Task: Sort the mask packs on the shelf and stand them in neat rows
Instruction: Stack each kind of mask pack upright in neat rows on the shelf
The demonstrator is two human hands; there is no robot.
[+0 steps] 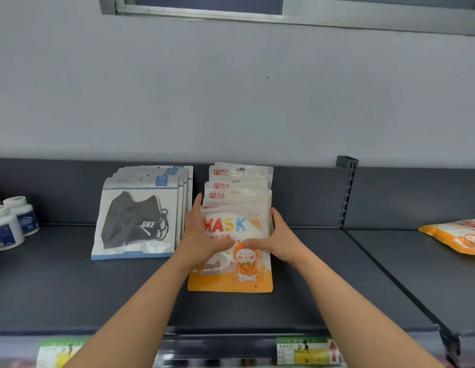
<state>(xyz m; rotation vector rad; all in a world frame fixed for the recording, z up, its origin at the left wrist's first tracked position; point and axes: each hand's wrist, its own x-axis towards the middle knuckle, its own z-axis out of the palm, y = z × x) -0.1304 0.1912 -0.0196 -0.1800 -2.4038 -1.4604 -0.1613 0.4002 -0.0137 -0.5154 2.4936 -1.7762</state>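
Note:
On the dark grey shelf (71, 288) two rows of mask packs lean back against the rear panel. The left row holds several white-and-blue packs with a black mask (136, 221) in front. The right row holds several orange-and-white "MASK" packs (239, 187). My left hand (202, 235) and my right hand (279, 235) clasp the front orange pack (231, 277) by its two sides, thumbs pressed on its face. One more orange pack (457, 236) lies flat on the adjoining shelf at the far right.
White bottles with blue labels (10, 224) stand at the left end of the shelf. A slotted upright post (346, 192) divides this shelf from the one on the right. Price labels (305, 350) run along the front rail.

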